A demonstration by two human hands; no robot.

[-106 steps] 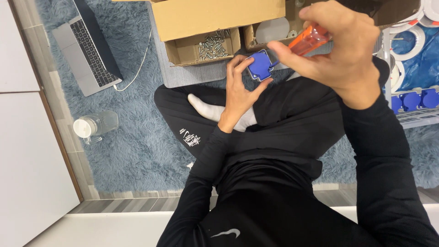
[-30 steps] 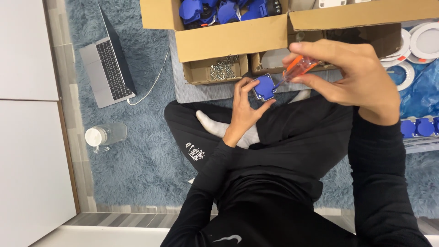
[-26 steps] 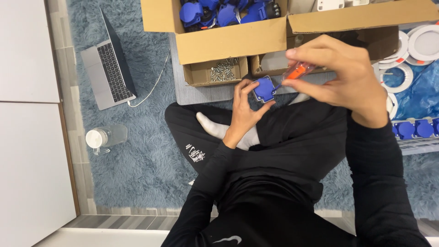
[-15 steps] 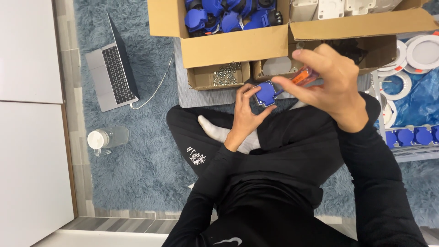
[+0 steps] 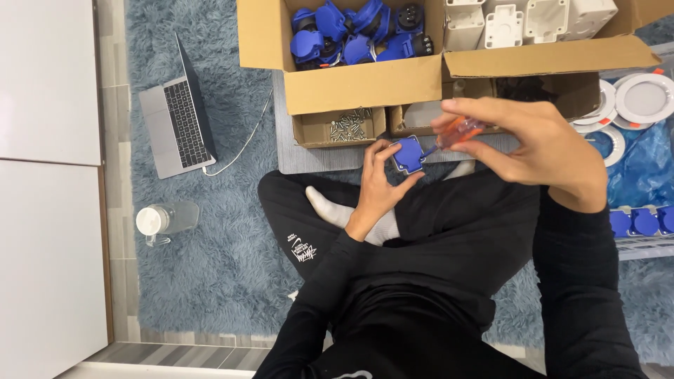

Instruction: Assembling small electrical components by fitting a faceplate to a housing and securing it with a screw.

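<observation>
Now, left hand (image 5: 375, 184): grip closed round a blue socket part (image 5: 407, 154).
Right hand (image 5: 540, 151): fingers pinching an orange-handled screwdriver (image 5: 455, 133), its tip at the part.

Two hands are in shot: the left hand (image 5: 379, 184) grips one blue socket part (image 5: 408, 154), the right hand (image 5: 533, 151) pinches one orange-handled screwdriver (image 5: 456, 132). One laptop (image 5: 175, 119) sits open on the rug, with one clear bottle (image 5: 165, 219) lying nearby. One big cardboard box (image 5: 365, 81) holds a heap of blue connectors (image 5: 354, 35), at least six, too tangled to count exactly. Four white housings (image 5: 526, 17) sit alongside them. One small screw box (image 5: 340, 130), screws beyond counting. Three white rings (image 5: 635, 98) at right, three blue caps (image 5: 642, 221) below.
</observation>
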